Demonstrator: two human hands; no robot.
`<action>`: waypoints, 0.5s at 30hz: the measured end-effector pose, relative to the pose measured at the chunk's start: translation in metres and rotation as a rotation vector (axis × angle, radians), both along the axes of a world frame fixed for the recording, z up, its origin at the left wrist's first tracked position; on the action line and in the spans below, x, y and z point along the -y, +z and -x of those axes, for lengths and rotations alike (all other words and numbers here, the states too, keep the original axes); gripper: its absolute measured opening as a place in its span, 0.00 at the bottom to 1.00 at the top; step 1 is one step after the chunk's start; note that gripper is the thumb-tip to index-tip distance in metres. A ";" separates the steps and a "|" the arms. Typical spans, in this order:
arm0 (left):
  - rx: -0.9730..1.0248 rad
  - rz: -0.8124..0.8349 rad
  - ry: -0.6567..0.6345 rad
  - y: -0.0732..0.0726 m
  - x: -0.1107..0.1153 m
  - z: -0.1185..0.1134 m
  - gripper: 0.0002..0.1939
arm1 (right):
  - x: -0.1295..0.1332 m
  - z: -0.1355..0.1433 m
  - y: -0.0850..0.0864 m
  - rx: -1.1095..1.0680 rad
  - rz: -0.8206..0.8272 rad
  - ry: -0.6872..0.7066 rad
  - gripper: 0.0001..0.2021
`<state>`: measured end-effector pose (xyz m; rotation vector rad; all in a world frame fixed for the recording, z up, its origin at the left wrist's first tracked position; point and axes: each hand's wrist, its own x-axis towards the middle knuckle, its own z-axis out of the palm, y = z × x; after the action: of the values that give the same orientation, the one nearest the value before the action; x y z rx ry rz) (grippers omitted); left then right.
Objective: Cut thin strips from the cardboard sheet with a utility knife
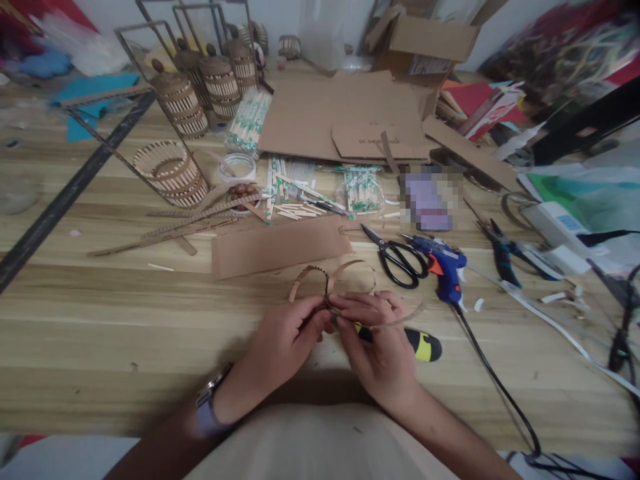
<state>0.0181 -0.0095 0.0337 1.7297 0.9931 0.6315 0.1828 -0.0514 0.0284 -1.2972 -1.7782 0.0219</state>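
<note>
Near the front of the table, my left hand [293,331] and my right hand [379,340] meet with fingertips pinched together on a thin brown cardboard strip [306,273]. The strip curls up in loops beyond my fingers, and one end sticks out past my right hand. Its ridged edge shows on the left loop. Partly hidden behind my right hand lies a tool with a black and yellow handle [425,345]. Just past the loops rests a flat cardboard piece [280,247]. Black-handled scissors [400,262] and a blue glue gun [445,267] lie to the right.
Stick-and-cardboard lanterns [180,103] stand at the back left, beside an open round frame [170,173]. Bagged sticks [361,190], a tape roll [237,167] and cardboard sheets [310,113] fill the middle back. Pliers [505,257] and the glue gun's cord [493,373] lie right.
</note>
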 end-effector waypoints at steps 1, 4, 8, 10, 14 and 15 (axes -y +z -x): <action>-0.011 -0.001 0.011 0.000 0.000 0.000 0.13 | 0.000 0.000 0.000 0.020 -0.005 0.007 0.07; -0.026 0.000 0.041 -0.001 0.000 -0.001 0.13 | 0.001 -0.001 -0.001 0.067 -0.020 0.032 0.07; -0.034 -0.022 0.069 0.000 0.001 -0.001 0.14 | 0.002 0.000 -0.003 0.096 -0.027 0.065 0.09; -0.035 -0.064 0.085 0.000 0.002 -0.001 0.13 | 0.002 0.001 -0.002 0.094 -0.029 0.066 0.11; -0.005 -0.112 0.059 -0.001 0.002 0.000 0.12 | 0.001 0.002 0.001 0.065 -0.013 0.045 0.12; 0.001 -0.112 0.045 -0.001 0.002 0.000 0.13 | 0.001 0.002 0.001 0.046 -0.003 0.038 0.12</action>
<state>0.0180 -0.0115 0.0325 1.8087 1.0148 0.7284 0.1809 -0.0519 0.0299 -1.2713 -1.8410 0.0107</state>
